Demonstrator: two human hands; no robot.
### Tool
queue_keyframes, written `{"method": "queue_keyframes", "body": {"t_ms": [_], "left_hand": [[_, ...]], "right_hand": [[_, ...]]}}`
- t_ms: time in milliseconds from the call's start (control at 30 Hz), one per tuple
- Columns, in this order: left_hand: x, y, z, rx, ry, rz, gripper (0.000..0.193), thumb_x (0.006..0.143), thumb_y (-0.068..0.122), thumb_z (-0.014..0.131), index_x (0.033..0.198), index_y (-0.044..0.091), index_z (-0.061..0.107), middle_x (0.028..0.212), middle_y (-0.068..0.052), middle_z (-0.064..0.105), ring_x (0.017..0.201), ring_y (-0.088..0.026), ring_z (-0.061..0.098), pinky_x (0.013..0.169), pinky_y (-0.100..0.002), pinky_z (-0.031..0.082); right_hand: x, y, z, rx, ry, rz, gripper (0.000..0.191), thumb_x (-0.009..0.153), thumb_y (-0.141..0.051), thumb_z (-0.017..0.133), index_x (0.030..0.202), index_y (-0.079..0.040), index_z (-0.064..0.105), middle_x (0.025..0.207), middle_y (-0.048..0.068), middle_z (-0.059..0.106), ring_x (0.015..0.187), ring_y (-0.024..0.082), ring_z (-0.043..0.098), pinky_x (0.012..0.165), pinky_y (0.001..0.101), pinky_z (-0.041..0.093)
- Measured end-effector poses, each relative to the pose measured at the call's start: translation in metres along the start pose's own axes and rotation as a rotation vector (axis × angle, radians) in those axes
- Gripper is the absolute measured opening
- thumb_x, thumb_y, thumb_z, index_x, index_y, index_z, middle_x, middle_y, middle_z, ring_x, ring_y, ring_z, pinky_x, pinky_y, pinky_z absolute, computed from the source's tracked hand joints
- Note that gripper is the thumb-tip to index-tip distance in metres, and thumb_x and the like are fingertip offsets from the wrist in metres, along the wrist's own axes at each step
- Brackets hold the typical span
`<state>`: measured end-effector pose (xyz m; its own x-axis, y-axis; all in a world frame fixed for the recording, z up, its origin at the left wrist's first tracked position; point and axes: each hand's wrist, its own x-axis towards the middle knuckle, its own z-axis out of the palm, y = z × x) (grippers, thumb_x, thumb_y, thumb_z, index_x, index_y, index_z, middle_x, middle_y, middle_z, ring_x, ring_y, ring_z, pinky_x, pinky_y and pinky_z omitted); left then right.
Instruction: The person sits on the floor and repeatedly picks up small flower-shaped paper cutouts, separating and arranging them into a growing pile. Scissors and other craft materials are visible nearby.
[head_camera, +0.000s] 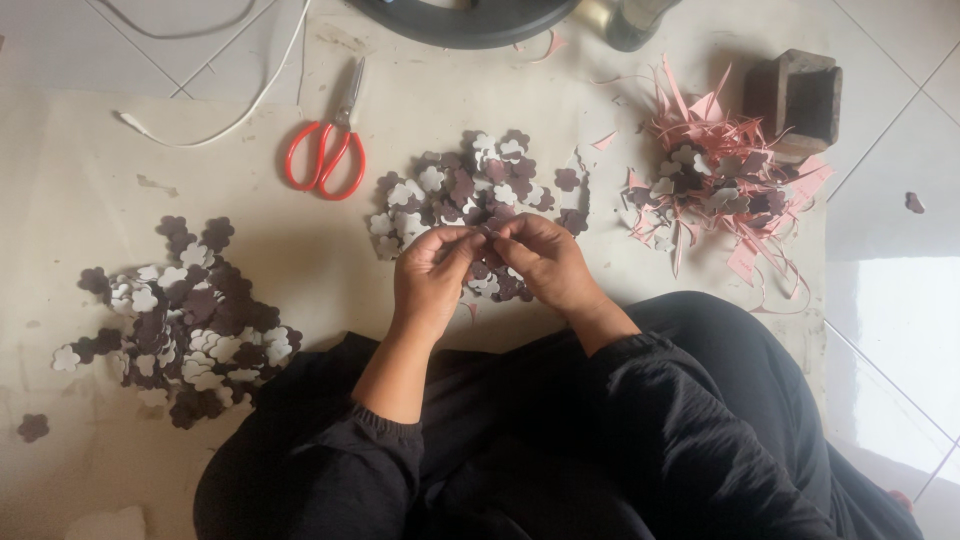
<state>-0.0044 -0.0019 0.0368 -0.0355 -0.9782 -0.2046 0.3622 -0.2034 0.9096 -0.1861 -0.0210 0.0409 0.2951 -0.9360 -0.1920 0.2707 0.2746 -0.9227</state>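
Observation:
My left hand (432, 275) and my right hand (543, 262) meet fingertip to fingertip over the middle pile of flower-shaped cutouts (470, 190). Between the fingertips they pinch one small dark maroon flower cutout (487, 231). The pile under them mixes maroon and white flower pieces lying flat on a beige mat (90, 180). Both forearms come out of black sleeves.
A bigger heap of maroon and white flower cutouts (185, 320) lies at the left. Red-handled scissors (327, 150) rest behind the middle pile. Pink paper scraps with more cutouts (715, 180) lie at the right, beside a dark wooden box (805, 100). A white cable (230, 115) runs across the far left.

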Motion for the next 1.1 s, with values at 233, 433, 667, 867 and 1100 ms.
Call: {"method": "queue_keyframes", "body": {"t_ms": [233,433,667,867,1100], "left_hand": [[0.001,0.008,0.003,0.035,0.042,-0.147,0.024,0.102,0.022,0.062,0.111,0.001,0.071,0.104,-0.006,0.075,0.089,-0.014,0.071,0.076,-0.030,0.059],[0.003,0.016,-0.012,-0.520,-0.057,-0.248,0.042,0.093,0.007,0.047,0.131,-0.008,0.059,0.119,-0.016,0.072,0.111,-0.024,0.069,0.104,-0.042,0.053],[0.007,-0.002,-0.010,-0.233,-0.157,-0.131,0.048,0.100,-0.001,0.053,0.148,-0.003,0.050,0.118,-0.015,0.068,0.104,-0.020,0.068,0.097,-0.037,0.056],[0.003,0.001,-0.010,-0.172,-0.105,-0.222,0.036,0.102,0.006,0.058,0.137,-0.001,0.060,0.120,-0.014,0.070,0.102,-0.019,0.070,0.094,-0.035,0.062],[0.003,0.006,-0.008,-0.159,-0.066,-0.196,0.037,0.098,0.002,0.062,0.135,0.002,0.065,0.106,-0.005,0.064,0.097,-0.013,0.066,0.092,-0.034,0.064]], "right_hand": [[-0.004,-0.014,0.016,-0.217,0.133,0.156,0.009,0.100,-0.008,0.067,0.105,-0.003,0.061,0.095,0.009,0.068,0.084,0.018,0.064,0.071,0.0354,0.051],[0.005,-0.018,0.011,0.252,0.186,0.133,0.011,0.096,-0.002,0.057,0.100,-0.012,0.054,0.095,0.006,0.070,0.083,0.017,0.069,0.074,0.0329,0.060],[-0.005,-0.021,0.023,-0.735,0.107,-0.068,0.034,0.093,-0.016,0.075,0.126,-0.010,0.070,0.089,0.005,0.066,0.075,0.013,0.058,0.067,0.0276,0.051],[-0.004,-0.027,0.021,-0.583,0.229,0.310,0.019,0.104,-0.018,0.067,0.118,-0.006,0.069,0.089,0.009,0.071,0.067,0.021,0.057,0.060,0.0379,0.047],[0.005,-0.006,0.006,-0.224,0.160,-0.061,0.010,0.105,-0.011,0.058,0.112,-0.004,0.059,0.103,0.006,0.075,0.091,0.008,0.069,0.079,0.0221,0.054]]}}
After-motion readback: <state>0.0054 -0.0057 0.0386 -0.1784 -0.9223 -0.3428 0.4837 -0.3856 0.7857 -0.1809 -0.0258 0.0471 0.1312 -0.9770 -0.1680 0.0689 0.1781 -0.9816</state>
